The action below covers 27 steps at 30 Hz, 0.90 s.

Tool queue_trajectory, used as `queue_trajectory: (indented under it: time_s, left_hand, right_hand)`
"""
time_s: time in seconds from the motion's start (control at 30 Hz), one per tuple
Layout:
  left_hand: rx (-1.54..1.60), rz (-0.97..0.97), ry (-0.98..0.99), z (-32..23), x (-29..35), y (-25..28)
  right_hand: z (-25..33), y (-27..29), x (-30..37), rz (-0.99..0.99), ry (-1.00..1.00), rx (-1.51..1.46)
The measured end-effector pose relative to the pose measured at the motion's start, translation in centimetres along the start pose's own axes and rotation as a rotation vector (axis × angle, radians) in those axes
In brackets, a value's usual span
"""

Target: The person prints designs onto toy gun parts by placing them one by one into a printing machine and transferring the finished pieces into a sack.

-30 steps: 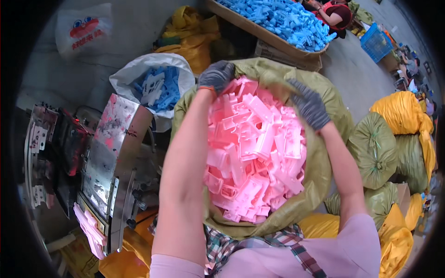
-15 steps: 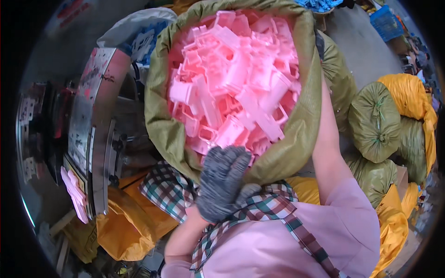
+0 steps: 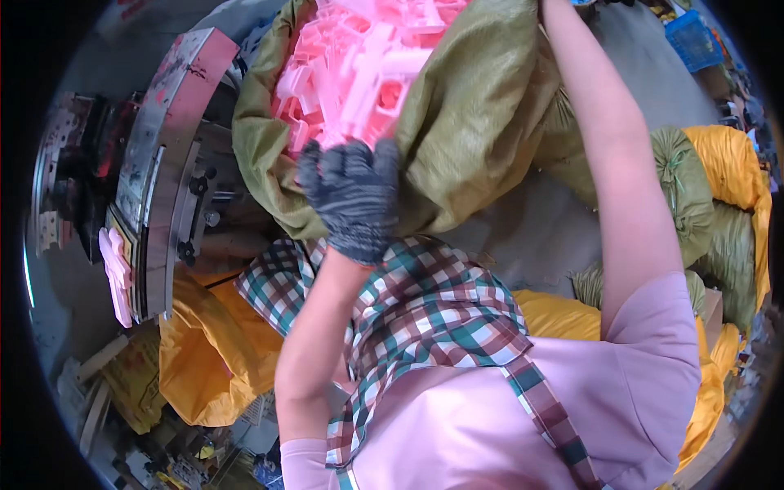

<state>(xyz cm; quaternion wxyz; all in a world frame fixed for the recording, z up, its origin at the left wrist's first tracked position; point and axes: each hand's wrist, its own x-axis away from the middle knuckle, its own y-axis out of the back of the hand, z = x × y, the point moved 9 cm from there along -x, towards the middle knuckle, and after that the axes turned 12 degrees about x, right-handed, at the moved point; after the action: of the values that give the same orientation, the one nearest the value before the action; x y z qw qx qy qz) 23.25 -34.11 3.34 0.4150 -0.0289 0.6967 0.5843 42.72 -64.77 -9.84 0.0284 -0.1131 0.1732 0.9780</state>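
A large olive-green woven sack (image 3: 482,122) stands tilted in front of me, full of pink plastic parts (image 3: 359,73). My left hand (image 3: 351,200), in a grey knitted glove, is at the sack's near rim. Its fingers bend over the edge, and their tips are beside the pink parts. Along the sack's right side, my bare right forearm (image 3: 604,122) reaches up to the top of the picture. The right hand itself is beyond the upper edge.
On the left stands a metal machine (image 3: 175,106) with a pink piece (image 3: 116,273) on its front. An open orange sack (image 3: 204,359) lies below it. Tied green sacks (image 3: 682,188) and orange sacks (image 3: 727,163) are piled at right. A blue basket (image 3: 694,39) is farther back.
The sack has moved away and slightly left, and it tilts more, its right side folding inward. My left hand has moved up with its rim; my right arm stretches farther forward.
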Motion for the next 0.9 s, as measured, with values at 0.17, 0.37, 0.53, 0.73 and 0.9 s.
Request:
queue_trajectory:
  time_s: [0.17, 0.37, 0.53, 0.73, 0.9]
  left_hand:
    - [0.063, -0.142, -0.055, 1.6, -1.3, 1.6]
    - [0.545, 0.092, 0.000, -5.1, 2.3, 0.1]
    - [0.407, 0.328, 0.231, -7.5, 3.1, -2.8]
    - [0.253, 0.396, 0.121, -6.5, 2.6, -4.6]
    - [0.101, 0.357, -0.038, -3.7, -0.4, -2.5]
  right_hand:
    - [0.1, 0.2, 0.3, -0.008, -0.013, -0.068]
    - [-3.0, 4.0, 2.8, -0.093, -0.072, -0.142]
    - [-5.5, 7.7, 5.1, -0.175, -0.124, -0.204]
    - [-4.6, 8.4, 2.5, -0.189, -0.085, -0.297]
    - [1.0, 7.6, -4.7, -0.152, 0.041, -0.368]
